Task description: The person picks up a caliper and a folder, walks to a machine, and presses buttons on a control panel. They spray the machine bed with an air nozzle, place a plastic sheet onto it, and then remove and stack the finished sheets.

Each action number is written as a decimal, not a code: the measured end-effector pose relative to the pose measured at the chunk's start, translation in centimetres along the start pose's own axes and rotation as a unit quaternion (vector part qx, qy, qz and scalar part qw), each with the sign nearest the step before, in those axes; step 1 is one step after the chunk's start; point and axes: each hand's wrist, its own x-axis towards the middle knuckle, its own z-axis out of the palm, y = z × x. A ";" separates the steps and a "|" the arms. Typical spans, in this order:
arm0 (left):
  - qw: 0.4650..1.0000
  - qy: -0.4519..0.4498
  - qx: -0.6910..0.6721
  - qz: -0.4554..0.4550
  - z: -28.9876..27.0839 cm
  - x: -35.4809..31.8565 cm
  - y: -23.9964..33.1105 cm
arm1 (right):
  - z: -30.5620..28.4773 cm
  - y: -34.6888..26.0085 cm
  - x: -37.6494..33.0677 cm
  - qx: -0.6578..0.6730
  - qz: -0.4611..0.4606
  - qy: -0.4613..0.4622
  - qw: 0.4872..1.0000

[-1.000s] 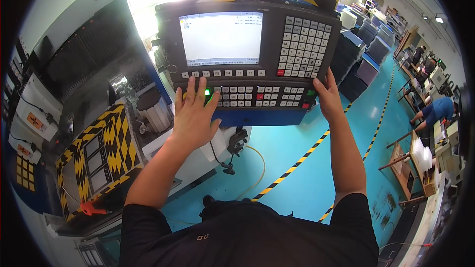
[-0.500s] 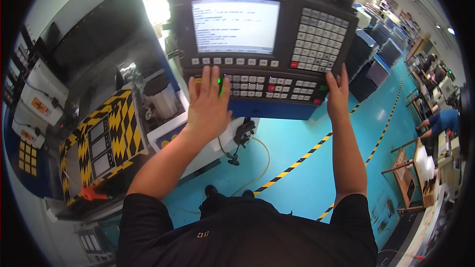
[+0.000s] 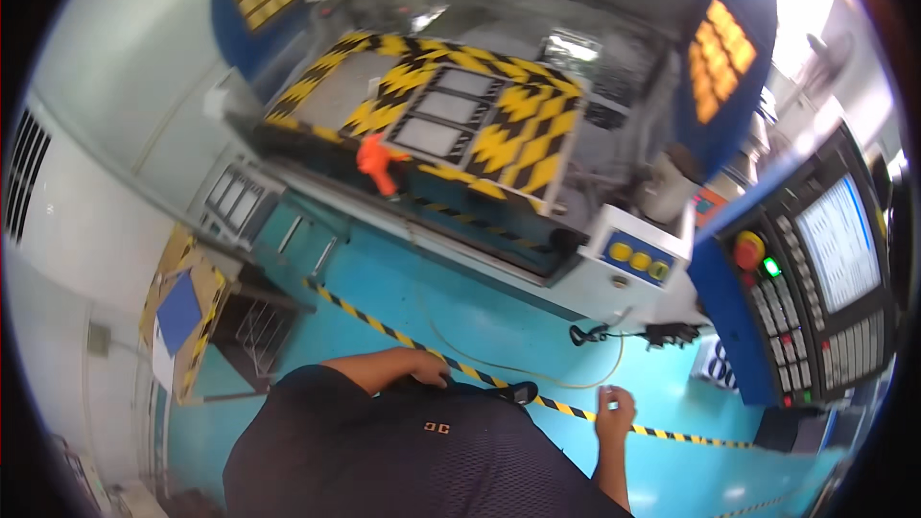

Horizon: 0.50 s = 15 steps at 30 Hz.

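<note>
My left hand is in front of my dark shirt, with the forearm bent across. Its fingers are blurred and partly hidden, so their pose is unclear. Lower right, my right hand hangs over the blue floor, its fingers loosely bent with a gap between thumb and fingers, and no held thing shows. Neither hand touches the control panel, which stands at the right with a lit screen, rows of keys and a red knob. Ahead is a machine bed covered in yellow-black striped tape, bearing a dark frame with pale panels.
An orange-red air-gun-shaped tool lies at the bed's front edge. Yellow buttons sit on the machine's corner. A cable crosses the floor beside striped tape. A wooden stand with a blue sheet is at the left.
Both hands have left the control panel and dropped low near my body. The view has turned left, so the panel now appears at the right and the machine bed ahead.
</note>
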 end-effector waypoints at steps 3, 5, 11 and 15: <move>0.970 0.212 -0.098 -0.065 6.5 -5.9 -8.9 | 7.7 -7.2 1.1 0.041 -0.053 -0.233 0.970; 0.948 0.256 -0.162 -0.095 9.9 -9.5 -14.0 | 13.6 -14.1 3.9 0.044 -0.193 -0.194 0.961; 0.846 0.400 -0.340 -0.095 18.3 -22.8 -25.3 | 28.2 -35.5 13.6 -0.019 -0.106 -0.111 0.988; 0.667 0.492 -0.552 -0.089 21.0 -29.3 -30.7 | 32.7 -43.1 17.9 -0.159 -0.055 -0.118 0.979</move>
